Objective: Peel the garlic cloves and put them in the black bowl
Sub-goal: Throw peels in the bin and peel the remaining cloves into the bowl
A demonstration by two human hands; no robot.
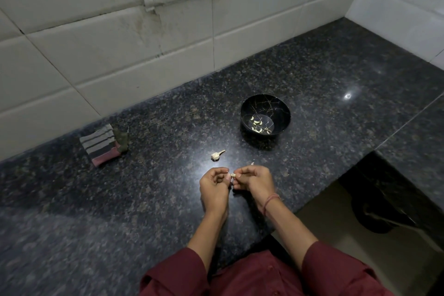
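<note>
Head view: both hands are held together just above the near middle of the dark granite worktop (pixel 336 67). The left hand (pixel 213 184) and right hand (pixel 254 180) meet at the fingertips, and each grip pinches one end of a small garlic clove (pixel 233 175); the other fingers are curled in. Whether skin remains on the clove is too small to tell. The black bowl (pixel 276 108) stands farther off and slightly right, well apart from the hands, with several peeled cloves (pixel 257 123) on its bottom. A garlic bulb remnant (pixel 216 155) with its stalk lies just beyond the left hand. A pale scrap (pixel 252 163), probably skin, lies beside the right hand. A folded striped cloth (pixel 103 146) lies far left near the wall. Judgement: peeling step is in hand, task partly done. Next move calls for stripping the skin, then a reach forward and right to drop the clove into the bowl.
</note>
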